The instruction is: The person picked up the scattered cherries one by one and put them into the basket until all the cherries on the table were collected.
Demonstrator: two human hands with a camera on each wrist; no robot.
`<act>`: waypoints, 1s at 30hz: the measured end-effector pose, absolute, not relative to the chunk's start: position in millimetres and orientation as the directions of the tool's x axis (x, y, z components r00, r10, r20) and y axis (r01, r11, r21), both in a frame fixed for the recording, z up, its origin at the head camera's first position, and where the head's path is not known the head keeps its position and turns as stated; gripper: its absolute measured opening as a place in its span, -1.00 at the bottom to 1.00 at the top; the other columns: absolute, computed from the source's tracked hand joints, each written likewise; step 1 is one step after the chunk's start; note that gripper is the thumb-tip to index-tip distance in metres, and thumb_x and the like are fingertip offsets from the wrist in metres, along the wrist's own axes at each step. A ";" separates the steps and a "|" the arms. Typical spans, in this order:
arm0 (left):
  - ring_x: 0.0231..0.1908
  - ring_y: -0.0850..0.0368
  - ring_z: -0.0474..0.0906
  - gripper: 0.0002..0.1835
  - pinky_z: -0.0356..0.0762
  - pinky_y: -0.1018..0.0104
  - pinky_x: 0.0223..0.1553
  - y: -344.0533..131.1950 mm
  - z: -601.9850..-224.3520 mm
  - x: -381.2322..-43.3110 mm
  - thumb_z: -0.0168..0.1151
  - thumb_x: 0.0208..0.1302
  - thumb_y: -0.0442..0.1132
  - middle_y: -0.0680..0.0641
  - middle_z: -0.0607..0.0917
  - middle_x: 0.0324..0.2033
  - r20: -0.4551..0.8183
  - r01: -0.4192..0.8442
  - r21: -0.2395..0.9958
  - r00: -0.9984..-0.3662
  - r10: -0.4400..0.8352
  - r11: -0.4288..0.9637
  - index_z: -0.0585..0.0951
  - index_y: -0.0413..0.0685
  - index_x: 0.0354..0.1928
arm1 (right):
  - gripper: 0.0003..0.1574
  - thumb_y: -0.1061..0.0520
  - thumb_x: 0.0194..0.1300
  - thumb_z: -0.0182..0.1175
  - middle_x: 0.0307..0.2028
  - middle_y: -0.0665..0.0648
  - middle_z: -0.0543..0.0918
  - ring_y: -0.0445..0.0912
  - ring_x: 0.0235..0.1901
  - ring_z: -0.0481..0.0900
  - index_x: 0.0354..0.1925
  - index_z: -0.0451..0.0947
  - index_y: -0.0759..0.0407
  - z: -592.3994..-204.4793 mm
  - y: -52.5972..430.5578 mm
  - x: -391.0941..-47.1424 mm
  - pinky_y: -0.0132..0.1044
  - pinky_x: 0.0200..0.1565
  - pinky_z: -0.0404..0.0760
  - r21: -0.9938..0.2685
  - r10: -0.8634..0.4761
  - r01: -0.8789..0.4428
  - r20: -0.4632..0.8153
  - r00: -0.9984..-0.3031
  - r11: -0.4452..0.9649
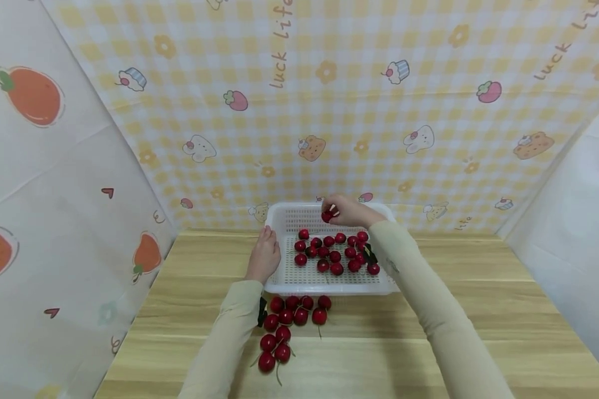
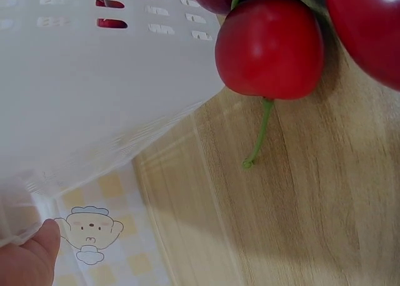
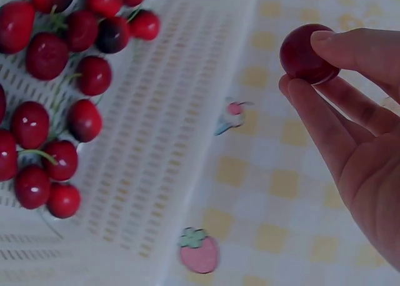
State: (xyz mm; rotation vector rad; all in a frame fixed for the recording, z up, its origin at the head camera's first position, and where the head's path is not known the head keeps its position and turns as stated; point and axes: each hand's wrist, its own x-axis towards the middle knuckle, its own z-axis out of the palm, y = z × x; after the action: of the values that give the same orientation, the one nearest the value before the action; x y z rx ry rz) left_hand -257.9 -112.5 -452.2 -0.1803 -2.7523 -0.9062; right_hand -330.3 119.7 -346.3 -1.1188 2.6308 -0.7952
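A white plastic basket (image 1: 324, 289) with slotted walls stands at the back of the table, with many red cherries (image 1: 335, 256) on its floor. My left hand (image 1: 264, 256) rests on the basket's left rim with its fingers extended; only a fingertip (image 2: 45, 239) shows in the left wrist view. Above the basket's back edge, my right hand (image 1: 346, 211) pinches a dark red cherry (image 3: 307, 54) between thumb and fingers. More cherries (image 1: 282, 352), several with green stems, lie on the table in front of the basket, near my left wrist.
The wooden table (image 1: 349, 354) meets a yellow checked cloth (image 1: 289, 183) just behind the basket. White cloths hang at the left (image 1: 80, 194) and right (image 1: 579, 221) sides. My right forearm (image 1: 429, 299) crosses the basket's right edge.
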 end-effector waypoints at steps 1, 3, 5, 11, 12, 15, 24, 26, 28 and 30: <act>0.31 -0.18 0.06 -0.58 0.06 0.06 0.31 -112.7 -452.7 -257.8 -0.06 0.29 -0.37 -0.38 0.23 0.24 0.257 0.186 0.570 -0.966 0.042 0.800 0.33 -0.50 0.15 | -0.76 0.42 0.08 0.14 -0.20 0.24 0.54 0.09 -0.15 0.57 -0.21 0.49 0.32 -350.4 119.0 -336.3 -0.22 -0.14 0.62 -0.538 -0.694 -0.594 0.022 -0.720 0.599; 0.31 -0.18 0.06 -0.58 0.05 0.07 0.31 -113.3 -453.7 -257.8 -0.07 0.30 -0.37 -0.38 0.23 0.24 0.252 0.183 0.569 -0.967 0.042 0.802 0.33 -0.49 0.15 | -0.74 0.41 0.09 0.15 -0.18 0.24 0.55 0.09 -0.14 0.57 -0.18 0.49 0.32 -357.9 117.1 -346.2 -0.19 -0.14 0.62 -0.547 -0.664 -0.547 -0.022 -0.748 0.634; 0.30 -0.20 0.08 -0.58 0.07 0.06 0.31 -114.1 -454.3 -257.9 -0.07 0.29 -0.37 -0.39 0.24 0.24 0.261 0.188 0.562 -0.964 0.043 0.806 0.33 -0.50 0.14 | -0.72 0.41 0.08 0.16 -0.18 0.25 0.57 0.09 -0.14 0.57 -0.16 0.50 0.34 -365.6 115.0 -354.6 -0.18 -0.14 0.62 -0.553 -0.636 -0.511 -0.046 -0.770 0.659; 0.31 -0.18 0.06 -0.58 0.06 0.07 0.31 -114.6 -451.6 -258.3 -0.06 0.29 -0.38 -0.38 0.23 0.24 0.254 0.178 0.558 -0.967 0.038 0.810 0.33 -0.50 0.15 | -0.70 0.37 0.07 0.19 -0.20 0.26 0.58 0.04 -0.20 0.52 -0.15 0.51 0.34 -392.1 110.1 -367.4 -0.18 -0.15 0.58 -0.576 -0.502 -0.334 -0.158 -0.850 0.746; 0.31 -0.17 0.06 -0.58 0.06 0.06 0.31 -114.7 -451.5 -258.4 -0.07 0.29 -0.37 -0.38 0.23 0.24 0.247 0.173 0.563 -0.968 0.035 0.808 0.33 -0.50 0.15 | -0.68 0.36 0.06 0.20 -0.20 0.25 0.58 0.03 -0.22 0.50 -0.14 0.51 0.32 -397.1 109.4 -368.6 -0.19 -0.15 0.58 -0.577 -0.470 -0.291 -0.187 -0.862 0.763; 0.32 -0.15 0.05 -0.58 0.04 0.08 0.32 -114.7 -452.6 -258.7 -0.07 0.30 -0.37 -0.36 0.22 0.25 0.240 0.164 0.574 -0.970 0.027 0.802 0.32 -0.48 0.16 | -0.67 0.35 0.05 0.21 -0.21 0.22 0.58 0.00 -0.27 0.49 -0.13 0.51 0.28 -413.2 108.0 -373.4 -0.23 -0.20 0.58 -0.573 -0.415 -0.218 -0.239 -0.878 0.790; 0.31 -0.14 0.07 -0.58 0.05 0.10 0.32 -113.5 -455.6 -259.6 -0.08 0.31 -0.36 -0.35 0.23 0.25 0.252 0.178 0.572 -0.967 0.035 0.800 0.33 -0.47 0.15 | -0.72 0.40 -0.02 0.19 -0.31 0.16 0.57 -0.02 -0.36 0.44 -0.26 0.54 0.23 -434.9 106.8 -376.5 -0.31 -0.40 0.49 -0.550 -0.367 -0.150 -0.309 -0.877 0.822; 0.31 -0.14 0.07 -0.58 0.05 0.10 0.32 -113.4 -456.5 -259.8 -0.08 0.31 -0.36 -0.34 0.23 0.25 0.254 0.177 0.569 -0.967 0.033 0.803 0.33 -0.46 0.16 | -0.74 0.39 -0.02 0.19 -0.32 0.16 0.56 -0.02 -0.36 0.43 -0.27 0.54 0.22 -438.6 107.3 -377.7 -0.33 -0.42 0.48 -0.550 -0.362 -0.141 -0.316 -0.877 0.823; 0.31 -0.14 0.07 -0.58 0.06 0.10 0.32 -113.7 -457.2 -260.3 -0.08 0.31 -0.35 -0.34 0.24 0.25 0.258 0.178 0.564 -0.966 0.033 0.806 0.34 -0.46 0.15 | -0.74 0.39 -0.01 0.18 -0.32 0.16 0.56 -0.02 -0.36 0.44 -0.27 0.54 0.22 -442.0 107.1 -379.4 -0.32 -0.42 0.48 -0.547 -0.358 -0.138 -0.319 -0.877 0.825; 0.31 -0.14 0.07 -0.58 0.07 0.09 0.31 -114.1 -457.7 -260.6 -0.08 0.31 -0.35 -0.34 0.24 0.25 0.261 0.179 0.563 -0.965 0.032 0.806 0.34 -0.46 0.15 | -0.74 0.38 -0.01 0.18 -0.30 0.16 0.56 -0.02 -0.35 0.44 -0.27 0.54 0.20 -445.0 105.8 -381.6 -0.31 -0.40 0.49 -0.544 -0.352 -0.133 -0.322 -0.879 0.829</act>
State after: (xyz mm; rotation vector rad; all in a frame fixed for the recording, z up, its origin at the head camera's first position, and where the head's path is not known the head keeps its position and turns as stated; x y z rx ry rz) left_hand -260.6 -114.1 -457.7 -0.1639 -2.7540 -0.8940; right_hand -381.6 105.8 -445.0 -0.3613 2.5961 -0.7300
